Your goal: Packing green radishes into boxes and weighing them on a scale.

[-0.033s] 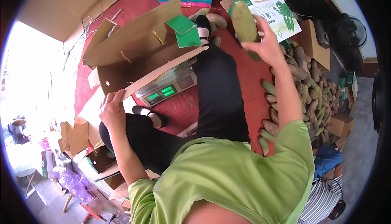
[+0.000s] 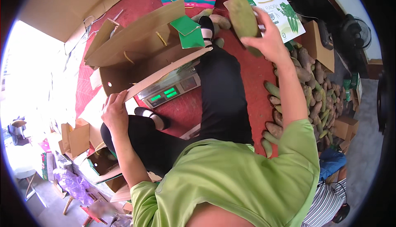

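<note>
Gripping one long greenish-brown root (image 2: pixel 244 15), the right hand (image 2: pixel 269 41) is lifting it — left hand (image 2: pixel 115 113) clasping the brown cardboard carton's flap (image 2: pixel 165 73); a large root pile (image 2: pixel 313 99) is waiting unpacked.

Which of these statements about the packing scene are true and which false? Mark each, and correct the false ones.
1. The right hand holds a long green root. True.
2. The left hand holds a knife. False: it grips the edge of the cardboard box.
3. A scale with green digits sits under the box. True.
4. The pile of roots lies at the person's left. False: it lies at their right.
</note>
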A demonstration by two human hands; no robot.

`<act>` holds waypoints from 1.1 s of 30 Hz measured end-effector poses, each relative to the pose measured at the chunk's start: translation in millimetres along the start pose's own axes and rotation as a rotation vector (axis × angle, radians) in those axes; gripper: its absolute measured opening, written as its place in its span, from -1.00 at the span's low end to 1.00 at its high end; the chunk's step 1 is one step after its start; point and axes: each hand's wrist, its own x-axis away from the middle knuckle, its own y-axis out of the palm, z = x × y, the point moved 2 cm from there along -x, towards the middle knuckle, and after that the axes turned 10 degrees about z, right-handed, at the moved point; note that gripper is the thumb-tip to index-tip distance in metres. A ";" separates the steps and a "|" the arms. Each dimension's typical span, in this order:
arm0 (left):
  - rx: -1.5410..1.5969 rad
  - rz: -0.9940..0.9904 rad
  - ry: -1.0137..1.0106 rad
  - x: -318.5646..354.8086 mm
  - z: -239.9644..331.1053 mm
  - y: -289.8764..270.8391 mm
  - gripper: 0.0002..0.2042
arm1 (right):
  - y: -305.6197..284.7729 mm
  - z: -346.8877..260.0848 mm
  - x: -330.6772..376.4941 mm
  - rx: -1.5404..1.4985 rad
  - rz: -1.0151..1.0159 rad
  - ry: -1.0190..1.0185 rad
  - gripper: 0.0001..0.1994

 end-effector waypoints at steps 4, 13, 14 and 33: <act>0.038 -0.002 0.025 -0.8 -1.3 -1.6 -0.77 | 50.1 -93.4 -32.9 -0.017 -0.158 -0.189 -0.16; 0.045 0.015 0.053 -2.6 -4.2 -0.1 -0.80 | 240.4 -110.0 -25.5 0.170 -0.682 -0.417 -0.18; 0.050 0.007 0.060 -3.6 -3.6 0.3 -0.81 | 253.8 -102.5 -22.3 0.210 -0.745 -0.397 -0.18; 0.072 0.033 0.043 -4.7 -6.9 1.0 -0.84 | 216.0 -110.6 -25.0 -0.114 -0.688 -0.235 -0.63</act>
